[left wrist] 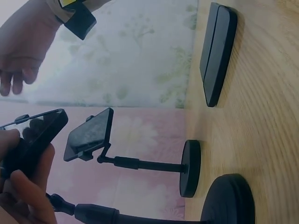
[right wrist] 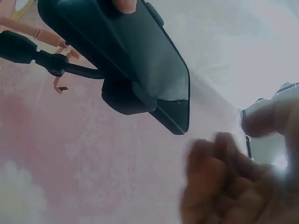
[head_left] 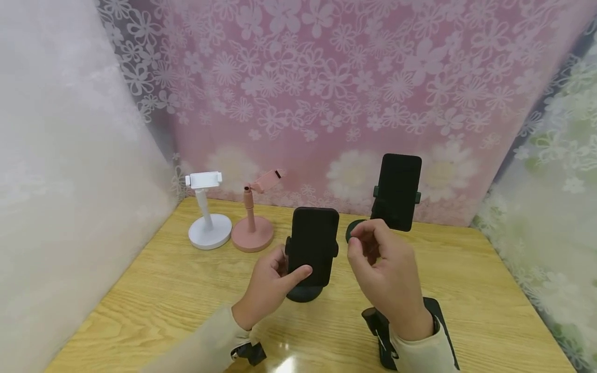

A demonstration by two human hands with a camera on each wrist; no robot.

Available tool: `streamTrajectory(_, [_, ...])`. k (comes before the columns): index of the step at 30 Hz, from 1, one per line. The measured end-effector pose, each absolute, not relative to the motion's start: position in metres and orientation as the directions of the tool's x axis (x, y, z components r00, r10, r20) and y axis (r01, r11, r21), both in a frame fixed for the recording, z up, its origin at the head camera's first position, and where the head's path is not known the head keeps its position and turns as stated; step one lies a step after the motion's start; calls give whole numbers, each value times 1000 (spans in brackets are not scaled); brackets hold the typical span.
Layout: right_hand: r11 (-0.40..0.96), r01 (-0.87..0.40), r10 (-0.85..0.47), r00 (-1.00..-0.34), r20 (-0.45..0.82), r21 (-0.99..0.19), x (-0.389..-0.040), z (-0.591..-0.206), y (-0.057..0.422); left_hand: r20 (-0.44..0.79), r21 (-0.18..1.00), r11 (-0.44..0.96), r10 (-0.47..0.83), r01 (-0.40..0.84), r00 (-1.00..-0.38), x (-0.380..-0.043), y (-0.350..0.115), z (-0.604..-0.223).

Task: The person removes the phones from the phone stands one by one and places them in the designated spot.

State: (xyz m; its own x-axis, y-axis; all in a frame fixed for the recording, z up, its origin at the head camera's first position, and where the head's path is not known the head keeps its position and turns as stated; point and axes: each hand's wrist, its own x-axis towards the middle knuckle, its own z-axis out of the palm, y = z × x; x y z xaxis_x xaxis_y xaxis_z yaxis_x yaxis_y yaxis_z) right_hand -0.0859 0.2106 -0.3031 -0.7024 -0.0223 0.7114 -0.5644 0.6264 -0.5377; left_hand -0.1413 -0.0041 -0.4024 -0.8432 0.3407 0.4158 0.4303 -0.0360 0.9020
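A black phone point(head_left: 313, 241) sits upright in the clamp of a black phone stand, whose round base point(head_left: 303, 295) rests on the table. My left hand point(head_left: 266, 282) grips the phone's lower left side, its thumb across the screen and its fingers behind. To the right of that phone, my right hand point(head_left: 389, 264) hovers with loosely curled fingers. In the right wrist view the right hand point(right wrist: 229, 182) holds nothing, and a gap shows between thumb and fingers. The black stand's telescopic pole point(left wrist: 98, 213) shows in the left wrist view.
A second phone point(head_left: 398, 189) stands in another black stand behind my right hand. White point(head_left: 210, 231) and pink point(head_left: 253, 233) phone stands, their clamps unfilled, stand at the back left. Two flat black slabs point(left wrist: 219, 53) lie together on the table, partly hidden by my right wrist in the head view.
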Motion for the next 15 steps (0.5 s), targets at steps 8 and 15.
streamTrajectory(8, [786,-292,-98,-929,357,-545,-89,-303,205,381,919,-95,469,383,-797,-142,-12,-403])
streamTrajectory(15, [821,-305,-153,-932,329,-483,-92,-306,202,314,882,98,606,460,-731,-155,-31,-390])
